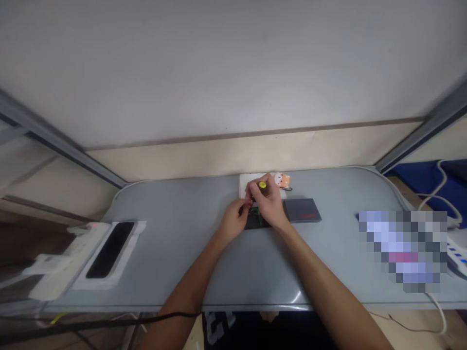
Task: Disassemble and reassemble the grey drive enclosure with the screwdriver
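My right hand (268, 199) is closed around a screwdriver, whose round yellow handle end (262, 184) shows above the fingers. Close against it, my left hand (235, 214) has its fingertips pinched near the tool's lower part; whatever they grip is too small to make out. Beneath both hands lies a flat black case (254, 223) with a bit of green circuit board in it, largely hidden by the right hand. A dark grey flat panel (302, 210) rests just right of the case.
Behind the hands lie a white sheet (244, 182) and an orange-and-white animal figure (282, 181) with a loop. A phone (111, 250) is on white paper at the left. A blurred-out object (404, 250) and cables are at the right. The grey table (164, 233) meets a wall.
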{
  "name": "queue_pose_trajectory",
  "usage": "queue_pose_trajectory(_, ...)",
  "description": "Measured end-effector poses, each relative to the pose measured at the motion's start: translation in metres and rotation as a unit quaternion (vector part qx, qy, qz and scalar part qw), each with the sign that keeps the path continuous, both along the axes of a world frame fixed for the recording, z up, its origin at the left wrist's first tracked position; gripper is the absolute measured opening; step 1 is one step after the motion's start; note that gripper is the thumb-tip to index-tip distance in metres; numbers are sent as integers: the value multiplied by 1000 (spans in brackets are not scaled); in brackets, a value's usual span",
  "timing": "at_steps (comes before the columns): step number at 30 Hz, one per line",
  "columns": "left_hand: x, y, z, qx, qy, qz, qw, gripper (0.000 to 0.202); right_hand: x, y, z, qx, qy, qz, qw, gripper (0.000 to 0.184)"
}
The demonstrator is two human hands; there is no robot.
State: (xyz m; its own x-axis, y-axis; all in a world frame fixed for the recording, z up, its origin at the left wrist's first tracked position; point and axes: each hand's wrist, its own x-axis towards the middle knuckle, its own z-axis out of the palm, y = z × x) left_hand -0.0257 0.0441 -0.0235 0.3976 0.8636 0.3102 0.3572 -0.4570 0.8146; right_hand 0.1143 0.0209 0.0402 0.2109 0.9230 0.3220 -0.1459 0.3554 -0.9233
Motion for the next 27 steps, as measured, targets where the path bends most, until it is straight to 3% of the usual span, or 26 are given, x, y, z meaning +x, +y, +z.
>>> queue_pose_trajectory(4,0,0,-1,-1,5,-3,1000,23,3,1,-3,-1,-10,-21,1000,37)
queue_pose_trajectory(10,0,1,-1,4,6,5,1000,23,6,-1,4,-13,-18,28,999,48)
queue_pose_trajectory(19,0,0,0,3,6,-2,1000,23,5,-4,11,-7,-3,27,1000,46)
queue_pose_trajectory(27,0,-1,2,3,22,-3,1000,24,3,0,5,21,8,16,1000,44)
